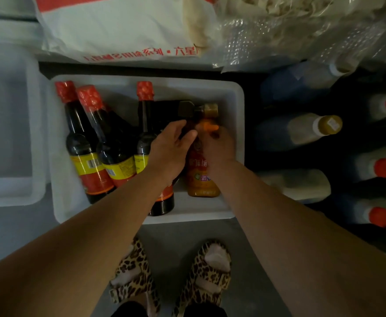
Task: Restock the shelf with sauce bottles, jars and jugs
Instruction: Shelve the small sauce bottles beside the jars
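A white bin (237, 124) on the floor holds several sauce bottles lying down. Three dark bottles with red caps (82, 143) fill its left and middle. My left hand (170, 148) curls over the neck of a fourth dark bottle (162, 204), whose dark cap (185, 108) points away from me. To the right lies an orange sauce bottle (201, 179) with a yellowish cap. My right hand (220, 148) grips its neck, and the two hands touch.
An empty white bin (34, 133) stands on the left. Large bags (119, 26) lie above the bins. On the right a dark shelf holds jugs with red caps (385, 168) and a yellow-capped bottle (313, 130). My feet in leopard-print slippers (171, 277) stand in front.
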Motion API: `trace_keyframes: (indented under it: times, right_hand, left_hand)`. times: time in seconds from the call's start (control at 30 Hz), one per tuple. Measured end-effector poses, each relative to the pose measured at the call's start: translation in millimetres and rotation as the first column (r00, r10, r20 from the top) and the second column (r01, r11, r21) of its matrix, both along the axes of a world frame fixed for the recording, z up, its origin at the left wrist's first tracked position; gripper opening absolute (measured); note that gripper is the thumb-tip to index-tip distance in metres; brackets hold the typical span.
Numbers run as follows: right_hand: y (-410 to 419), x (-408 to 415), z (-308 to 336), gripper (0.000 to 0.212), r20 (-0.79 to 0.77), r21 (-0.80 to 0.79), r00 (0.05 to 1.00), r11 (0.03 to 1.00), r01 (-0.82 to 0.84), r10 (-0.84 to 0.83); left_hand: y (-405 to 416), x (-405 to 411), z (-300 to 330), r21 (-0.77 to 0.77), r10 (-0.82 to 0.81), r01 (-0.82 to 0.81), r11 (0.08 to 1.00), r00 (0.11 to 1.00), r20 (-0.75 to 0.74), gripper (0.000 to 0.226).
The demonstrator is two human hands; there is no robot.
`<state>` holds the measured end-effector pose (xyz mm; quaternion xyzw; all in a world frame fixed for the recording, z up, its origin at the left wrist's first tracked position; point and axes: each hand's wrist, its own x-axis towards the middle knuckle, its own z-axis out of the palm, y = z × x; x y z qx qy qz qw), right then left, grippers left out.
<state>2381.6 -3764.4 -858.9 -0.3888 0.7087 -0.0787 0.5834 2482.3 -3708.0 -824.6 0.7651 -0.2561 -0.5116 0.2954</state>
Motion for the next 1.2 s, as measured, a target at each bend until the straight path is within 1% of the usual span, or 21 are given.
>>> trace_keyframes:
  times: [0.07,0.1,0.13,0.2,0.27,0.37,0.47,0.53,0.57,0.6,0.67,0.73,0.8,0.83,0.87,0.9,0.97,1.03,1.07,1.13,1.2]
  right_hand:
    - [-3.3,-0.7,13.9,0.028,0.110,-0.058,0.994,0.998,0.025,-0.019]
    - [-6.2,-4.2,17.0,0.023,0.161,-0.079,0.987,0.996,0.027,-0.014]
    - [-10.7,-8.9,21.9,0.023,0.186,-0.116,0.982,0.993,0.013,0.009]
    - [-20.6,-18.1,32.8,0.031,0.172,-0.168,0.984,0.986,-0.017,0.047]
    - [-30.0,-27.8,40.7,0.031,0.182,-0.201,0.982,0.979,-0.013,0.050]
    - [-37.5,-38.6,55.7,0.035,0.261,-0.193,0.965,0.981,0.034,0.018]
    - [-35.3,-44.6,66.5,0.040,0.315,-0.176,0.949,0.981,0.080,-0.021]
    - [-27.6,-47.5,72.4,0.052,0.371,-0.120,0.927,0.987,0.111,-0.060]
    - [-22.5,-49.8,72.6,0.056,0.395,-0.082,0.916,0.991,0.104,-0.064]
    - [-15.8,-52.9,70.5,0.056,0.408,-0.046,0.911,0.996,0.082,-0.056]
    - [1.8,-58.9,65.4,0.049,0.424,0.023,0.905,1.000,0.021,-0.028]
    - [19.7,-63.1,56.4,0.052,0.460,0.093,0.888,0.995,-0.020,-0.025]
    - [31.9,-64.9,49.9,0.055,0.522,0.150,0.850,0.989,-0.016,-0.066]
    - [35.3,-65.4,47.8,0.054,0.550,0.166,0.829,0.986,0.011,-0.102]
    - [37.1,-66.7,45.7,0.054,0.569,0.177,0.810,0.983,0.046,-0.140]
    - [38.0,-68.4,43.0,0.054,0.577,0.180,0.797,0.980,0.086,-0.176]
    - [38.0,-71.4,38.6,0.051,0.557,0.182,0.792,0.967,0.178,-0.250]
    - [36.3,-71.9,36.3,0.042,0.505,0.181,0.801,0.947,0.265,-0.320]
    - [35.0,-70.8,35.9,0.037,0.493,0.182,0.799,0.939,0.292,-0.344]
    - [32.3,-68.2,35.1,0.035,0.495,0.175,0.789,0.931,0.320,-0.364]
    - [29.7,-65.1,33.1,0.039,0.503,0.163,0.782,0.929,0.332,-0.368]
  left_hand:
    - [0.3,2.2,4.0,-0.017,0.016,-0.017,1.000,0.999,-0.052,0.052]
    - [0.2,2.8,7.1,-0.019,0.012,-0.013,1.000,0.998,-0.069,0.055]
    - [-0.6,2.6,10.7,-0.019,-0.003,0.002,1.000,0.997,-0.077,0.058]
    - [-3.9,0.8,18.1,-0.024,-0.064,0.063,0.998,0.996,-0.063,0.061]
    - [-8.8,-1.7,25.0,-0.035,-0.107,0.106,0.994,0.994,-0.034,0.064]
    - [-13.1,-1.4,31.2,-0.053,-0.104,0.103,0.993,0.994,-0.022,0.063]
    - [-12.2,-1.1,39.4,-0.069,-0.091,0.084,0.994,0.989,-0.120,0.052]
    - [-8.2,-3.6,41.7,-0.043,-0.033,0.025,0.999,0.978,-0.206,0.043]
    - [-5.0,-5.4,41.6,-0.015,0.029,-0.034,0.999,0.962,-0.273,0.040]
    - [-1.6,-7.7,40.5,0.018,0.102,-0.103,0.995,0.932,-0.349,0.039]
    - [5.2,-15.1,38.1,0.092,0.251,-0.237,0.967,0.834,-0.491,0.045]
    - [8.7,-24.3,35.3,0.132,0.347,-0.331,0.934,0.757,-0.554,0.046]
    - [9.2,-32.0,32.6,0.145,0.373,-0.360,0.922,0.716,-0.590,0.032]
    - [9.2,-34.2,30.0,0.150,0.366,-0.354,0.923,0.693,-0.620,0.031]
    - [9.3,-34.7,26.0,0.149,0.347,-0.334,0.931,0.682,-0.644,0.036]
    - [8.9,-34.1,22.5,0.149,0.333,-0.315,0.938,0.690,-0.643,0.042]
    - [5.4,-30.3,15.4,0.139,0.317,-0.289,0.947,0.769,-0.556,0.046]
    - [-1.7,-24.6,3.2,0.129,0.304,-0.276,0.953,0.874,-0.378,0.046]
    - [-6.6,-21.9,-3.4,0.123,0.301,-0.277,0.953,0.908,-0.291,0.046]
    - [-18.0,-18.6,-14.2,0.082,0.265,-0.254,0.964,0.949,-0.170,0.048]
    - [-30.0,-15.4,-25.6,0.030,0.206,-0.204,0.979,0.976,-0.071,0.050]
